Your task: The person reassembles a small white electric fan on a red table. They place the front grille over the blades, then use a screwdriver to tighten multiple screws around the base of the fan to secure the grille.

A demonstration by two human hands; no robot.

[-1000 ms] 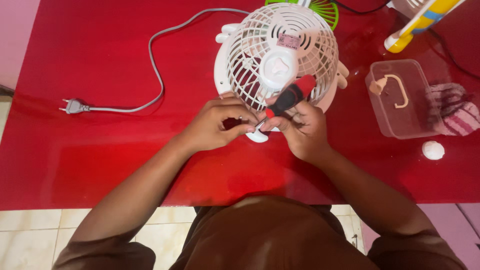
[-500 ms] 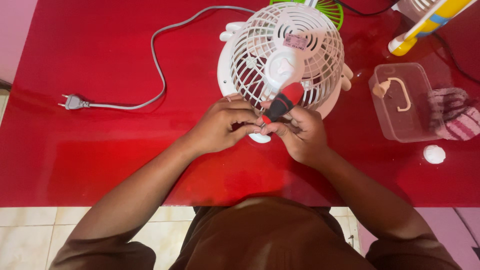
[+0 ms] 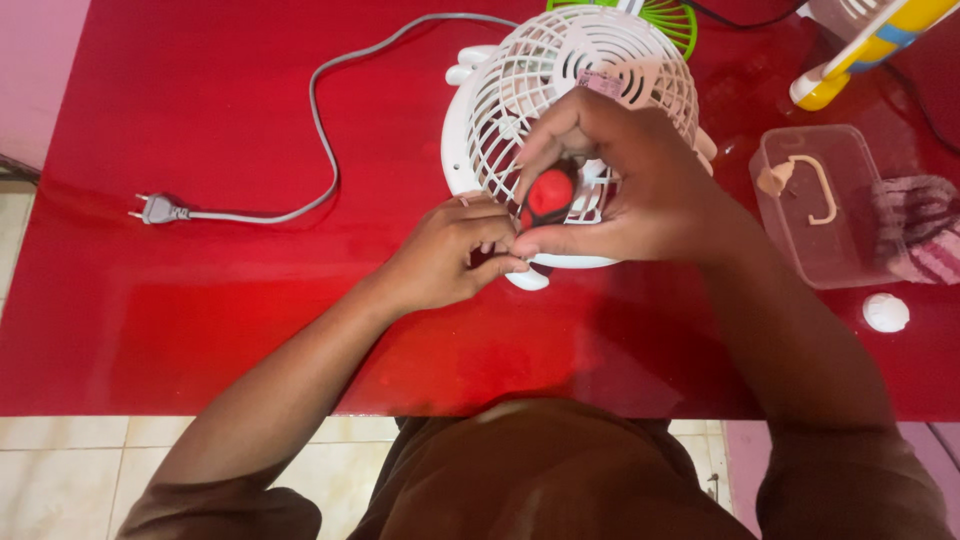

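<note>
Right hand [image 3: 640, 195] is clenched round a red-and-black screwdriver handle [image 3: 549, 196], held end-on toward the camera w/ the tip hidden, pressed at the lower front of the small white plastic desk fan w/ a wire-style grille [image 3: 560, 80]. Left hand [image 3: 450, 250] sits just beside it, fingers pinched together at the fan's bottom edge by a small white foot [image 3: 527, 279]; can't tell if it grips a screw or just steadies the fan. The fan lies tilted back on the glossy red tabletop [image 3: 200, 300], near its far middle. Progress, as a judgement: grille is on the fan and looks whole, no loose screws or removed parts visible, so the work at the lower edge seems early or mid-way; whether the fastener is coming out or going in can't be told. Around: the fan's grey power cord [image 3: 325, 150] loops left to an unplugged two-pin plug [image 3: 155, 209], well apart from the hands. To the right, a clear plastic box [image 3: 820, 255] w/ a beige hook-like piece inside, a striped pink cloth [image 3: 925, 235] touching it, a small white round cap [image 3: 886, 312] near the edge, a yellow-and-white item [image 3: 860, 50] at top right, a green grille [image 3: 670, 18] behind the fan. Nothing blocks the hands; the right hand hides the contact point.
</note>
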